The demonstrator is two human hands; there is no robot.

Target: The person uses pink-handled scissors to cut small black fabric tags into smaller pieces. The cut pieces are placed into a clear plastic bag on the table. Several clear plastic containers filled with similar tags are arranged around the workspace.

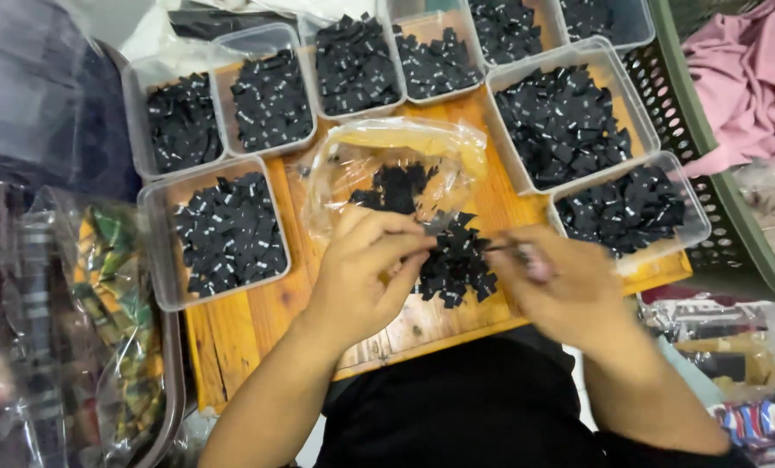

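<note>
Black tags (455, 260), small and square, sit heaped at the middle of the wooden bench (240, 334), right between both hands, so each one is a short pick away. Around the heap, clear plastic tubs (227, 232) fan out left, far and right, every tub loaded with more of the same dark squares, which looks like sorting by kind. Beyond the heap lies a crumpled clear bag (387, 160), mouth open toward the person, a few tags inside. At far right, a green basket (717, 186) holds pink cloth (747, 74). Now the hands: left hand (366, 273) arches over the heap's left edge, fingertips pinched together on one tag. Right hand (548, 277) is blurred; it seems closed around a thin tool pointing at the heap, though I cannot tell for certain.
</note>
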